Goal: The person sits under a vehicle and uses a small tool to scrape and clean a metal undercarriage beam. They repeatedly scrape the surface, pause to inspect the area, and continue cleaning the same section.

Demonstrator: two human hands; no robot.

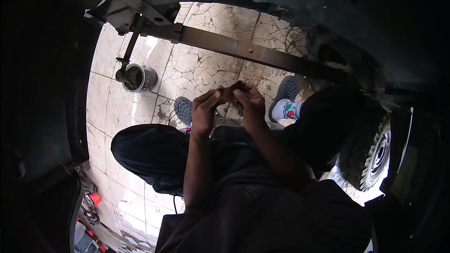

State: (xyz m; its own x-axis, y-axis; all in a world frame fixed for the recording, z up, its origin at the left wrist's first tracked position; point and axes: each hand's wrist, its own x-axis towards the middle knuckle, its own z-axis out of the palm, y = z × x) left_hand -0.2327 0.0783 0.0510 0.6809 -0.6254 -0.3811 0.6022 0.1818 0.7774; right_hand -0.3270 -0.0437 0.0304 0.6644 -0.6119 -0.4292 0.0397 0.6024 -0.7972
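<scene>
A small, flat reddish-brown piece (227, 95), its material too dark to make out, is held between my two hands in front of my lap. My left hand (205, 110) pinches its left side with thumb and fingers. On the right side, my right hand (250, 103) grips it the same way, thumb on top. Both hands are closed, and the fingers hide part of the piece. Just beyond them a long rusty leaf spring (220, 44) crosses the view, with a clamp (176, 33) around it near its left end.
A metal can (149, 78) with grey-brown contents stands on the cracked tile floor (201, 65), under a hanging metal link (132, 42). Dark vehicle bodywork (300, 0) surrounds me above and at the sides. A toothed wheel (379, 154) is at the right; assorted items (91, 201) lie lower left.
</scene>
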